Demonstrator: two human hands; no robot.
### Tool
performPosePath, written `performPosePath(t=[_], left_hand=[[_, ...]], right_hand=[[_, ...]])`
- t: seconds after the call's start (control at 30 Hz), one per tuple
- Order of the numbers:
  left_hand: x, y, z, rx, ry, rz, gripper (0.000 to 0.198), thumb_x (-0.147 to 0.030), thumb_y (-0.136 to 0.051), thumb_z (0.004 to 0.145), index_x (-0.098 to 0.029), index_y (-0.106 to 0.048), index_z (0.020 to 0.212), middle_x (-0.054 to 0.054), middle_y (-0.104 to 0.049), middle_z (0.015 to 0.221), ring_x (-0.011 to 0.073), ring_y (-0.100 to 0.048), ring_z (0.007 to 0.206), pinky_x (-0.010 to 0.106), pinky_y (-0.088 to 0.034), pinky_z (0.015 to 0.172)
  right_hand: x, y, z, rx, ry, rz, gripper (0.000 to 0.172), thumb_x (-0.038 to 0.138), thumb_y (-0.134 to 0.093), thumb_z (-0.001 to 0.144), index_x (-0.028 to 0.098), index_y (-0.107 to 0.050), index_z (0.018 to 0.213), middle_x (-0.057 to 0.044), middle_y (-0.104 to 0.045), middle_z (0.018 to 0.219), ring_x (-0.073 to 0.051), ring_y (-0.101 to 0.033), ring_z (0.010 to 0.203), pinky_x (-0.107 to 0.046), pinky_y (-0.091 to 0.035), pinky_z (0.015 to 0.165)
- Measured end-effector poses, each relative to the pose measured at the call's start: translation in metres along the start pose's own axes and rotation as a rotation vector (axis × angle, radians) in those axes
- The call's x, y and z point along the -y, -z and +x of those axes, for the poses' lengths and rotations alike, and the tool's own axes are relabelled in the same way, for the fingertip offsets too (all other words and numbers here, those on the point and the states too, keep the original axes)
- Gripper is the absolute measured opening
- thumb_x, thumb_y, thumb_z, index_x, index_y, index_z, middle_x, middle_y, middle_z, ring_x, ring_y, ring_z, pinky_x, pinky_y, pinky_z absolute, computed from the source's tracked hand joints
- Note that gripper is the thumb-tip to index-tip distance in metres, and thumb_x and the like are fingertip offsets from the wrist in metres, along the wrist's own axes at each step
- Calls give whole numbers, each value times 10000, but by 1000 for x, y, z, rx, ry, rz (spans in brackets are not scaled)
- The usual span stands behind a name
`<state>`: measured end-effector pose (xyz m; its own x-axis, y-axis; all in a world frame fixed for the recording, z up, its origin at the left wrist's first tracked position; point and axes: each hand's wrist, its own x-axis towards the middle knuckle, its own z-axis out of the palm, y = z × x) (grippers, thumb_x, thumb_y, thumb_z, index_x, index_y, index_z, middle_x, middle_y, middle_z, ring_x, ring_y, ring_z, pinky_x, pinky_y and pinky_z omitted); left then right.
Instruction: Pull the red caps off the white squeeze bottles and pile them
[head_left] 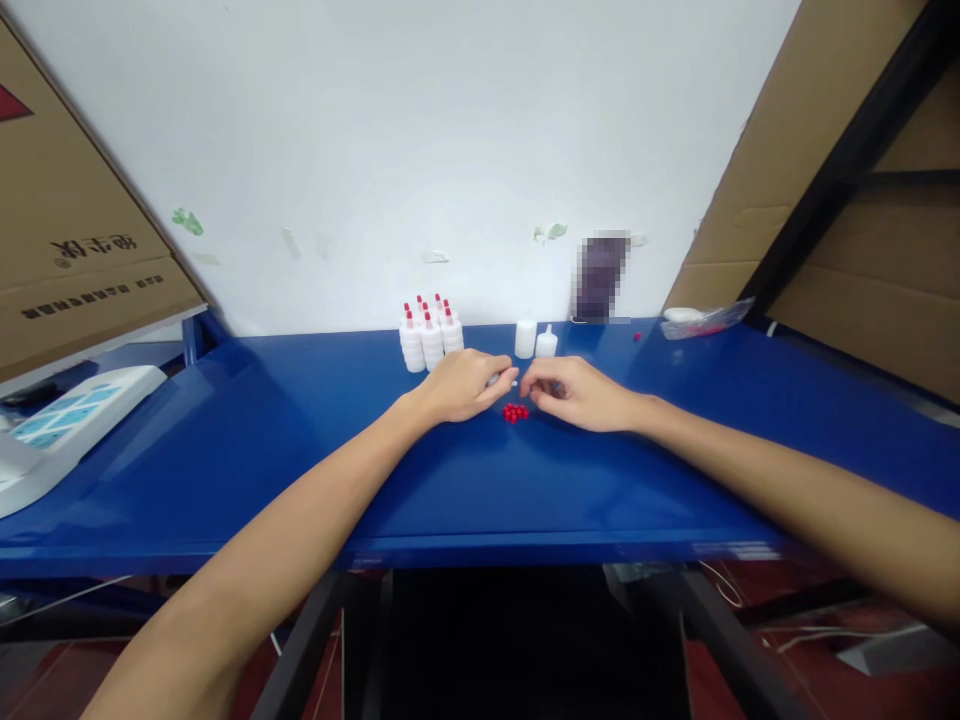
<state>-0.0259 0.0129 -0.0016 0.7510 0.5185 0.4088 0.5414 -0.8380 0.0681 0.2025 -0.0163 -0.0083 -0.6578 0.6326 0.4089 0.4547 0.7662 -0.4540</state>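
Observation:
Over the blue table, my left hand (466, 386) is closed around a small white nozzle piece (514, 383), whose tip pokes out past the fingers; the rest is hidden. My right hand (574, 392) faces it a short gap away, its fingers curled in and thumb near the index fingertip. Anything between those fingertips is too small to make out. Just below and between both hands lies a little pile of red caps (515, 412). Behind them stand a white bottle (526, 338) and a shorter white piece with a nozzle (547, 343), neither with a red tip.
Several white bottles with red tips (431, 340) stand grouped behind my left hand. One loose red cap (637, 337) and a clear plastic bag (705, 320) lie at the back right. A white device with blue panels (71, 420) sits at the left. Cardboard (82, 200) flanks the table (450, 490).

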Motion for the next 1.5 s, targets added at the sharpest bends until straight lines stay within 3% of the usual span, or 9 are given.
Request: performPosePath(t=[0.1,0.27,0.43,0.63,0.7,0.8,0.93,1.1,1.5], left_hand=[[-4,0,0,-38,-24,-87,384,-354,-338,1047,-177,-637,880,29,-645,736,154,-569,649,285,-367,642],[-11,-2,-3,-136,6,-296,399,-377,-285,1076,-174,-603,946,42,-688,840,152,-623,742,280,-446,717],[-13,-4,-4,-139,44,-351,388,-435,-293,1086,-185,-551,1233,44,-712,915,169,-663,818,296,-468,765],[-5,-5,-4,-141,148,-246,462,-444,-326,1075,-170,-427,1432,-10,-616,723,172,-584,642,313,-431,684],[-3,-6,-3,-137,161,-214,413,-397,-345,1060,-166,-488,1371,0,-624,748,172,-580,657,312,-423,680],[-3,-7,-2,-91,128,-171,303,-302,-362,1013,-162,-630,1021,37,-656,807,177,-592,724,314,-420,699],[-6,-8,1,-61,80,-124,341,-278,-347,981,-177,-537,717,35,-593,719,163,-533,673,319,-399,686],[-7,-5,1,-82,67,-115,334,-285,-331,964,-199,-449,664,31,-549,673,162,-489,623,325,-369,641],[-5,-4,0,-103,62,-169,128,-217,-351,832,-217,-391,711,20,-519,664,176,-451,611,341,-366,625]], right_hand=[[9,-2,-1,-99,25,16,117,183,-543,899,191,-653,937,-14,-666,791,-132,-563,642,-260,-435,598],[18,-3,-4,-116,86,7,195,178,-546,897,204,-656,1057,-42,-727,992,-132,-592,671,-275,-469,641],[19,-4,-4,-212,70,-1,205,194,-529,904,198,-692,1028,-35,-728,921,-130,-574,641,-284,-467,641],[0,2,0,-491,-88,34,140,229,-572,881,187,-683,956,-49,-707,893,-163,-613,675,-312,-487,646],[-13,8,3,-574,-180,33,146,236,-577,861,185,-672,959,-48,-691,890,-155,-593,630,-314,-478,618],[-31,17,4,-618,-317,10,202,241,-569,838,187,-664,1008,-46,-672,875,-142,-556,566,-308,-456,571],[-47,20,5,-563,-395,69,302,242,-566,819,182,-658,1100,-66,-693,977,-143,-593,547,-321,-483,571],[-54,16,8,-520,-404,132,349,255,-565,814,180,-654,1143,-73,-701,1024,-145,-616,553,-325,-501,576],[-49,13,15,-444,-334,-234,411,207,-535,826,161,-682,1207,-112,-701,1044,-237,-621,792,-406,-504,794]])
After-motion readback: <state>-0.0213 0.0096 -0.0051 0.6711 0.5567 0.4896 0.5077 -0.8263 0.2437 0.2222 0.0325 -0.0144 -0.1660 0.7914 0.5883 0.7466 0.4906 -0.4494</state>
